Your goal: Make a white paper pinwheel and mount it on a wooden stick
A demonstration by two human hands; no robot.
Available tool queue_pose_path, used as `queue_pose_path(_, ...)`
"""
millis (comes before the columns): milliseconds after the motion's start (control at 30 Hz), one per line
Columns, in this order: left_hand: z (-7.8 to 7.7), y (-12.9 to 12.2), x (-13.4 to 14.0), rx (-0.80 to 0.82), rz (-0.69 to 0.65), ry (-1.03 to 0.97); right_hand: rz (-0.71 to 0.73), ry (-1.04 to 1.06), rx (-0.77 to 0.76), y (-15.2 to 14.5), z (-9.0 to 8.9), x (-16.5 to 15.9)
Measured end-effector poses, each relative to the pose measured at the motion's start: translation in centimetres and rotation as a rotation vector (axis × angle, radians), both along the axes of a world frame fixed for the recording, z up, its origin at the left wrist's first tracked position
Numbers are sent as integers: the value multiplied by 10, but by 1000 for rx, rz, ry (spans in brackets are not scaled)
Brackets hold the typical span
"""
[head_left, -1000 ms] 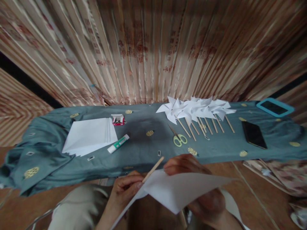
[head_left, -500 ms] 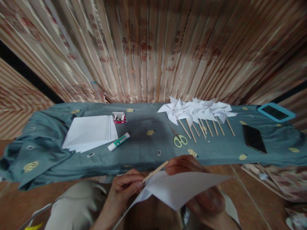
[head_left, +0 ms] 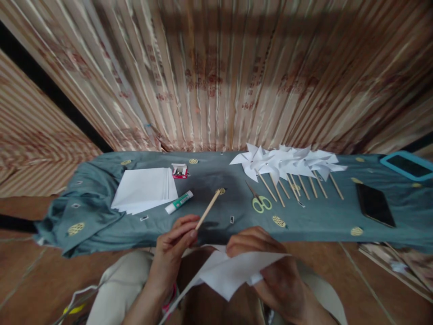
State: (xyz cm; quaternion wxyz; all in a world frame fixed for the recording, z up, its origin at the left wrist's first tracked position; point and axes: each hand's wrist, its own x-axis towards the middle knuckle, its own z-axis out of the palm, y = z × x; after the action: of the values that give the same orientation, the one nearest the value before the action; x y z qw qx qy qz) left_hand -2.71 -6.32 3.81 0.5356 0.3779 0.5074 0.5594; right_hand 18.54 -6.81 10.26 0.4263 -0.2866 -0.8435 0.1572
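Note:
My left hand (head_left: 174,246) pinches a thin wooden stick (head_left: 209,209) by its lower end, and the stick points up and to the right over the cloth edge. My right hand (head_left: 267,266) holds a folded white paper sheet (head_left: 230,273) above my lap. The stick is apart from the paper. A row of several finished white paper pinwheels (head_left: 287,162) on sticks lies on the cloth to the right.
A grey-blue cloth (head_left: 209,221) covers the low bench. On it lie a stack of white paper (head_left: 144,189), a glue stick (head_left: 178,202), a small red pin box (head_left: 179,170), green-handled scissors (head_left: 259,201), a black phone (head_left: 375,204) and a blue-framed tablet (head_left: 407,164). A striped curtain hangs behind.
My left hand has lifted the stick up and away from the paper. My right hand has drawn the paper lower and folded it smaller. The view has shifted to the left.

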Motion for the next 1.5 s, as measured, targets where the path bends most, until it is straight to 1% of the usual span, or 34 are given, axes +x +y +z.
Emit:
queue_pose_path(67, 4, -3, -1, 4, -23, 37, -10, -1, 23, -1, 1, -1)
queue_pose_path(133, 7, -9, 1, -4, -88, 71, -59, 6, 51, -2, -1, 1)
queue_pose_path(233, 6, -19, 6, -15, -162, 87, -119, 21, 58, -3, -4, 6)
queue_pose_path(333, 3, -25, 10, 10, -196, 80, -129, 41, 30, -6, -8, 10)
queue_pose_path(433, -1, -28, 13, 39, -201, 60, -147, 65, 24, -8, -10, 11)
queue_pose_path(533, -7, -30, 14, 28, -189, 20, -170, 103, 39, -8, -10, 11)
queue_pose_path(667, -15, -31, 17, 27, -226, -35, -169, 131, 53, -8, -8, 11)
queue_pose_path(800, -16, -31, 19, -8, -262, -57, -202, 137, 89, -9, -7, 13)
queue_pose_path(933, -14, -31, 18, -2, -308, -36, -198, 61, 74, -10, -7, 19)
queue_pose_path(1067, -22, -33, 15, 31, -323, -73, -166, -69, 49, -11, -7, 25)
queue_pose_path(1200, -34, -34, 13, 24, -299, -56, -183, -53, 97, -10, -4, 22)
queue_pose_path(1267, -36, -34, 12, 12, -299, -49, -200, -31, 116, -8, -1, 19)
queue_pose_path(1333, -35, -33, 12, 3, -290, -42, -213, -15, 111, -7, 3, 15)
queue_pose_path(1500, -24, -29, 13, -38, -285, -58, -223, -7, 122, -4, 10, 9)
